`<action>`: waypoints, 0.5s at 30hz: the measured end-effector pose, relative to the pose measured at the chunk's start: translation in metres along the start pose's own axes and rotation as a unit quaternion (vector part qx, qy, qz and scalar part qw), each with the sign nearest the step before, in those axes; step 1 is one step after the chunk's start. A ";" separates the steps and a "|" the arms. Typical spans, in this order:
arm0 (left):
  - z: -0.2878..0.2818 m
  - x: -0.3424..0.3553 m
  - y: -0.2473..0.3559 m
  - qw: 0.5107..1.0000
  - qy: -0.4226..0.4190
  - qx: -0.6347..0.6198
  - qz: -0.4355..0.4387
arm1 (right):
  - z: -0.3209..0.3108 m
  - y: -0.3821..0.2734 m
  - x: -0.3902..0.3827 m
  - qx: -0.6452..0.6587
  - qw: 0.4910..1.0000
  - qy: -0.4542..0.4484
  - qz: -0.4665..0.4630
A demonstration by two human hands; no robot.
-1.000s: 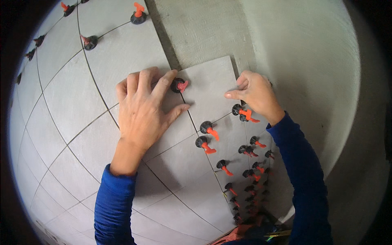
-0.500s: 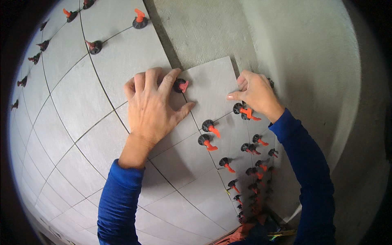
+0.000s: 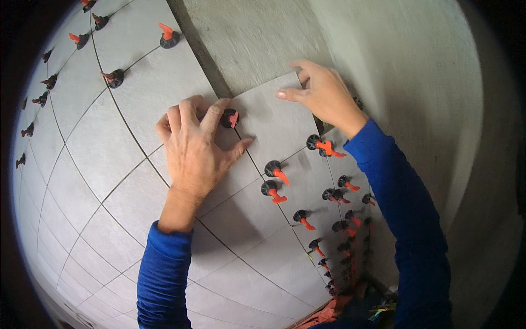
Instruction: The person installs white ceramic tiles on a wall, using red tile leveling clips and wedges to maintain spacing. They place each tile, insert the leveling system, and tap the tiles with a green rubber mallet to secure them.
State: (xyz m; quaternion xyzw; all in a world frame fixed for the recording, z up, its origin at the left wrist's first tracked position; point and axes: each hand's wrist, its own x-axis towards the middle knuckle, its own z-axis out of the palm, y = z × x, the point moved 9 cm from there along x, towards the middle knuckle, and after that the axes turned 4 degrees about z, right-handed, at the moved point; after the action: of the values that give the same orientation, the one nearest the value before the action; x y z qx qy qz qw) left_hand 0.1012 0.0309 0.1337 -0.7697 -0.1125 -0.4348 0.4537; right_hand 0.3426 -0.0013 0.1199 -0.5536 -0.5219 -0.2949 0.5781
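Grey tiles (image 3: 181,82) cover the wall before me, dotted with tile levelling knobs, black-based with red handles. My left hand (image 3: 194,145) rests against the tiles with fingers bent and thumb spread apart. Its index fingertip is close beside a levelling knob (image 3: 230,118) on the joint with a top tile (image 3: 274,120). At that tile's upper right corner is my right hand (image 3: 326,96), thumb and fingers apart. The thumb is over the tile's face and the other fingers are by its edge; whether they touch it cannot be made out.
Bare grey plaster (image 3: 252,44) lies above the top tile, and a plastered side wall (image 3: 416,109) rises at the right. Several levelling knobs (image 3: 304,219) stick out down the right-hand joints. Reddish material (image 3: 329,310) is at the bottom.
My right hand has moved up and left along the top tile's right edge to its upper corner. The left hand stays by the same knob; the view has shifted slightly.
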 end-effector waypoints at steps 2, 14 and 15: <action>0.001 0.000 0.000 1.000 0.003 0.000 0.003 | 0.004 -0.009 0.000 -0.023 0.999 -0.001 -0.038; 0.005 0.004 0.005 0.999 0.024 0.004 0.021 | 0.009 -0.023 0.000 -0.079 0.988 -0.028 -0.128; 0.007 0.004 0.004 1.000 0.017 0.001 0.019 | 0.010 -0.023 -0.001 -0.078 0.988 -0.028 -0.128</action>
State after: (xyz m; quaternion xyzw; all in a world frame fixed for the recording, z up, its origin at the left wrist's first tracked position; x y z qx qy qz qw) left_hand 0.1101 0.0332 0.1330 -0.7636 -0.0902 -0.4392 0.4647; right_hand 0.3187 0.0030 0.1254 -0.5340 -0.5798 -0.3902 0.4759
